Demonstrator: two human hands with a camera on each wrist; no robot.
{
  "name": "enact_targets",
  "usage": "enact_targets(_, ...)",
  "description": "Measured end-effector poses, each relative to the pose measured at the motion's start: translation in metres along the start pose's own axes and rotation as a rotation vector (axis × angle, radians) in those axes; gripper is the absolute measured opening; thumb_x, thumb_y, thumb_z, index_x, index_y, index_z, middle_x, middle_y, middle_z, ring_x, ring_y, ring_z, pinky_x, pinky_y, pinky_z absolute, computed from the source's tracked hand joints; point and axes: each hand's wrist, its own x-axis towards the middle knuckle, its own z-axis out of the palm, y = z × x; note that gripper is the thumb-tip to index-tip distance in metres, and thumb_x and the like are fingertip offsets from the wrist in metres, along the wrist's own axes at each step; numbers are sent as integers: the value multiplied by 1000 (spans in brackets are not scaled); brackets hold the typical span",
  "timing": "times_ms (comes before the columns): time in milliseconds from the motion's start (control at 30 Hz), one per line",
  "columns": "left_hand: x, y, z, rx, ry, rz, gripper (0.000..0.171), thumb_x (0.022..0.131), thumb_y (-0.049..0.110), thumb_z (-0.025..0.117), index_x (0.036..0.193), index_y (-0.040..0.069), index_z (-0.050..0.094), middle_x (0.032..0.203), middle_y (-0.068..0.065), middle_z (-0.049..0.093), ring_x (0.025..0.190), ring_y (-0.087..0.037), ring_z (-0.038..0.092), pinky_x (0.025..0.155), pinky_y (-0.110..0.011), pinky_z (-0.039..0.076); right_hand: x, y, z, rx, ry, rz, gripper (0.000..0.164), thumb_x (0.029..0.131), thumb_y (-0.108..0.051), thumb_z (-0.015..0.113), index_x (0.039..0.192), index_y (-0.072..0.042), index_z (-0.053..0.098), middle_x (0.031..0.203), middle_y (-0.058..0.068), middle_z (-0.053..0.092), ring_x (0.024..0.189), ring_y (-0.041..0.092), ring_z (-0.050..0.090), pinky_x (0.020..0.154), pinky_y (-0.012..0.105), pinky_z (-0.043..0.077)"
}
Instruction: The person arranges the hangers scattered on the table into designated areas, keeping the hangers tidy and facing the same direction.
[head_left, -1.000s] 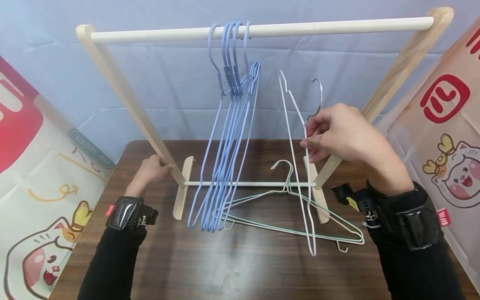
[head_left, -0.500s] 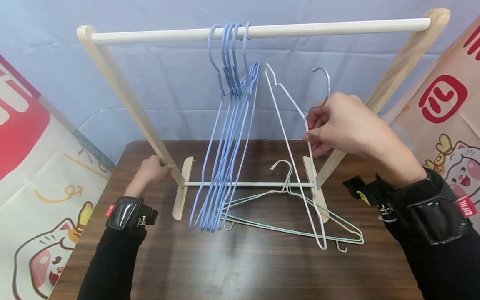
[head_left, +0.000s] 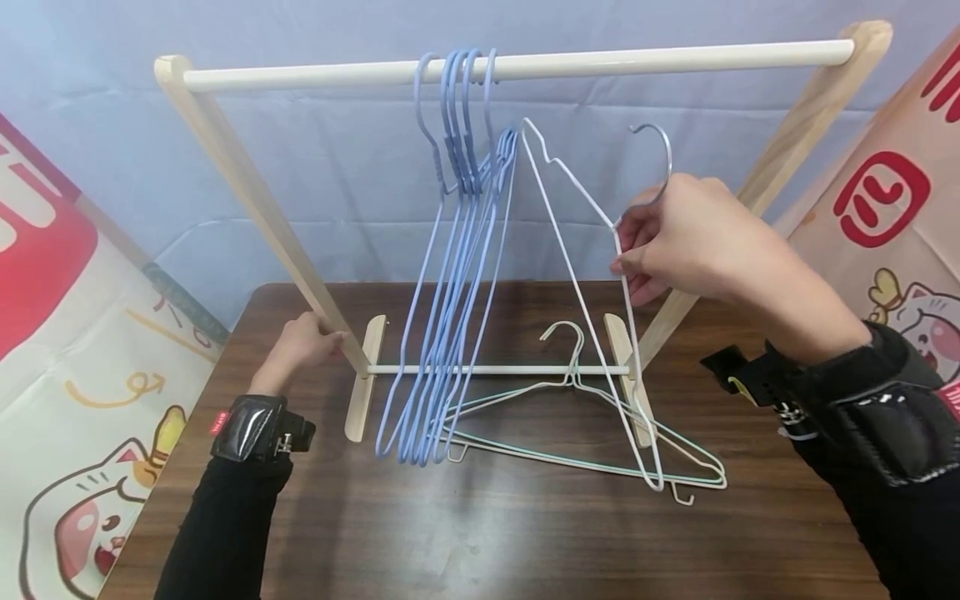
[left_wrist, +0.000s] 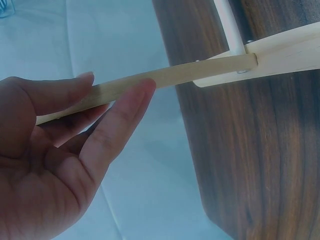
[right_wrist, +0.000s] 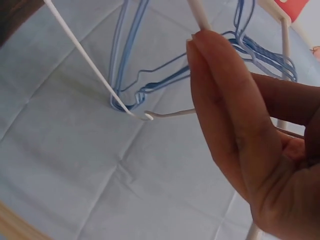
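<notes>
A white wire hanger [head_left: 556, 231] with a silver hook is pinched near its neck by my right hand [head_left: 693, 225], its body tilted and off the rail. Its white wire [right_wrist: 82, 47] also crosses the right wrist view. Left of it, several blue hangers [head_left: 450, 317] hang by their hooks from the white rail [head_left: 645, 62]. My left hand [head_left: 297, 342] grips the rack's left wooden post [head_left: 264, 208] low down; the left wrist view shows thumb and fingers on either side of this post [left_wrist: 175, 74]. The right fingertips' exact contact is partly hidden.
On the brown table [head_left: 465, 550], a cream and a pale green hanger lie together behind the held one, their hooks [head_left: 577, 333] toward the back. The rack's right post [head_left: 810, 125] stands behind my right hand. Printed cloths [head_left: 885, 200] flank both sides.
My right hand has moved up and to the right with the white hanger, which now tilts and shows wider, its far end nearer the blue hangers. The left hand stays on the post.
</notes>
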Motion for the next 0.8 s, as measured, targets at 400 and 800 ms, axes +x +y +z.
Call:
enact_targets(400,0,-1,1,-16,-3,-8,32,92,17,52,102,-13,59,90,-23,65,86,-36,63,77,-44,46,2,-5,-15,-108,13,-53,15,81,-20,67,80,-7,60,63,-1,67,55,12,65,94,42,32)
enact_targets(800,0,0,1,-7,-7,-8,32,92,17,51,103,-12,60,91,-23,65,87,-37,62,78,-46,46,15,-39,-24,-82,-22,-15,13,81,-17,65,79,-4,61,67,2,68,58,15,66,101,44,27)
